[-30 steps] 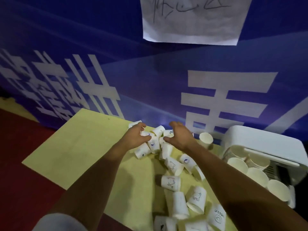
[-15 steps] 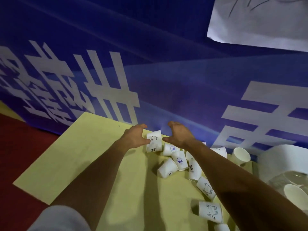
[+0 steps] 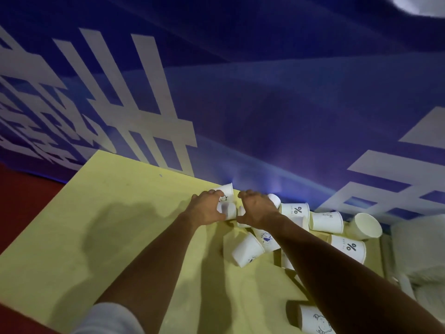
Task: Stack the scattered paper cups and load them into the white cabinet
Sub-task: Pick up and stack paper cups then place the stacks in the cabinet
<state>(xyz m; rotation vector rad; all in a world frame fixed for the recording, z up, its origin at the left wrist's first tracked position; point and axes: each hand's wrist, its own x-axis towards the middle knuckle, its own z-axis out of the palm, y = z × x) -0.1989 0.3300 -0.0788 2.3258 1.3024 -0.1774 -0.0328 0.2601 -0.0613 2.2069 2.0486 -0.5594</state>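
One cup (image 3: pixel 228 210) is gripped in the left hand (image 3: pixel 207 209) and a second cup (image 3: pixel 275 200) in the right hand (image 3: pixel 258 209), while many cups (image 3: pixel 248 249) are left scattered on the counter (image 3: pixel 120 213), unstacked, left of the cabinet (image 3: pixel 419 247).

We see a yellow table (image 3: pixel 108 225) set against a blue banner (image 3: pixel 265 104) with large white characters (image 3: pixel 144 112). Red floor (image 3: pixel 24 196) lies left, and a blurred white patch (image 3: pixel 421 6) shows far right.

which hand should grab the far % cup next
Probably right. The right hand sits beside the far % cup; the left hand is farther off and grips another cup.
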